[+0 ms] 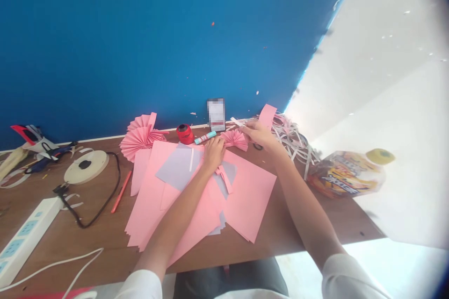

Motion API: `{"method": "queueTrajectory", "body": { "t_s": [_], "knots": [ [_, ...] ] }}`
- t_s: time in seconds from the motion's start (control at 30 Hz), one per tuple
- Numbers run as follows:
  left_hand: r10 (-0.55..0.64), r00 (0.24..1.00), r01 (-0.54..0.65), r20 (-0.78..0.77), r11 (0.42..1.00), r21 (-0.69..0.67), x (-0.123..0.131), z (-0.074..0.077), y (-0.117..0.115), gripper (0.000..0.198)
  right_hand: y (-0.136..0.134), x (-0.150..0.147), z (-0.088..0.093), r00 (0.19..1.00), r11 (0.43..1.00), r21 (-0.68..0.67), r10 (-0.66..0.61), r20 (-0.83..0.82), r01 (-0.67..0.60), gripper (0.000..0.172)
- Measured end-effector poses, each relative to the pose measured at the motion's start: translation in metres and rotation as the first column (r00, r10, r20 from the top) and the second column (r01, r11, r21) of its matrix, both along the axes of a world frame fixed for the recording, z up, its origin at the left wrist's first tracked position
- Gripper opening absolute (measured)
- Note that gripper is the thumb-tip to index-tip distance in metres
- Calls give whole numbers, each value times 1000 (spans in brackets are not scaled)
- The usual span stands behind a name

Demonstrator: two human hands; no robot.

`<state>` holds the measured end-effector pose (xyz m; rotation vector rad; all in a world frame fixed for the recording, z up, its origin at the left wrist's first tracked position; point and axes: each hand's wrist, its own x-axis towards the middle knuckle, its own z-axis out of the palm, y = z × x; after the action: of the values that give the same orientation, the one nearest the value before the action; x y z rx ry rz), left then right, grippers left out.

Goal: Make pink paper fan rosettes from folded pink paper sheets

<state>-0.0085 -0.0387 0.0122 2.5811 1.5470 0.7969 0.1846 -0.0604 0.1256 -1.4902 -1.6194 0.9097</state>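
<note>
My left hand [213, 151] rests on a stack of pink paper sheets [245, 201] on the brown table [87, 243], fingers curled beside a small pink pleated paper fan [234, 139]. My right hand [257, 133] pinches the right side of that same fan, with a white paper strip [235, 122] sticking out past its fingers. A folded pink strip [224, 177] lies just under my left hand. A light grey sheet [177, 166] lies on the pink stack.
Two larger pink pleated fans [140, 138] sit at the back left by the blue wall. A red tape dispenser [184, 133], glue stick [205, 138], paper scraps [293, 138], a snack bag [345, 174], a power strip [24, 238], cable, red pencil [121, 191] surround the sheets.
</note>
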Motion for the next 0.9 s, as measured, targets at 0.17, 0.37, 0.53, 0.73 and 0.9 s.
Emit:
{"method": "queueTrajectory", "body": {
  "t_s": [0.17, 0.37, 0.53, 0.73, 0.9],
  "knots": [
    [30, 989, -31, 143, 999, 11, 2, 2, 0, 18, -5, 3, 7, 980, 988, 69, 126, 154, -137, 39],
    [5, 923, -16, 386, 1000, 24, 3, 3, -1, 15, -16, 8, 20, 820, 897, -217, 441, 365, -385, 25],
    [12, 893, 19, 449, 998, -64, 1, -4, 4, 9, -24, 7, 27, 741, 884, -398, 436, 511, -245, 20],
    [-20, 863, 94, 505, 988, -123, -1, -6, 7, 23, -30, 3, 33, 674, 900, -410, 394, 625, -146, 27],
    [-53, 833, 127, 551, 987, -97, -1, 4, 1, 19, -30, -3, 29, 763, 877, -437, 419, 492, -200, 27]
  ]
}}
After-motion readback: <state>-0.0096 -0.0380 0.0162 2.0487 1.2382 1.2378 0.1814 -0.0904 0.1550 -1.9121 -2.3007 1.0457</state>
